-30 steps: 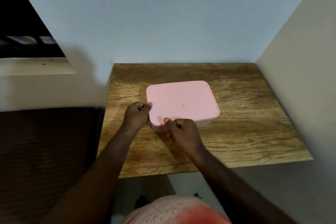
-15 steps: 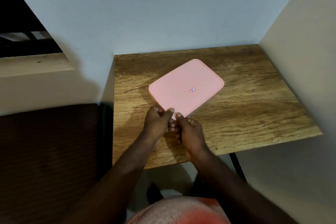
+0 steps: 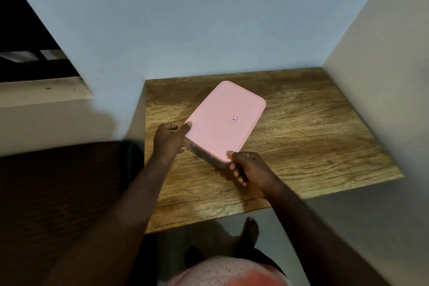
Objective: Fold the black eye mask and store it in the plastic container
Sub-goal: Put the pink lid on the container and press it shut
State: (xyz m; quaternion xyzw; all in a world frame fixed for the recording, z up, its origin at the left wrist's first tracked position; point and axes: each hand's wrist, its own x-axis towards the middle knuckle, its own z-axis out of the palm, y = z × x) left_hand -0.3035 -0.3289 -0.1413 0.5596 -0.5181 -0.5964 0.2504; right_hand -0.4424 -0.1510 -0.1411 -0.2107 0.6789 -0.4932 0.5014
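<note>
A plastic container with a pink lid [image 3: 226, 121] sits turned at an angle on the wooden table [image 3: 313, 137]. My left hand [image 3: 169, 140] grips its near-left corner, thumb on top of the lid. My right hand [image 3: 249, 167] grips the near-right corner, thumb on the lid's edge and fingers curled under the rim. The lid lies closed over the clear box, whose near wall looks dark. The black eye mask is not in sight.
The table stands in a corner, with a pale blue wall behind and a beige wall on the right. A dark brown surface [image 3: 58, 193] lies to the left of the table. My bare foot [image 3: 249, 231] shows below the table's near edge.
The container has turned further, its long side now pointing away to the upper right. My hands have spread apart from one corner to the two near corners.
</note>
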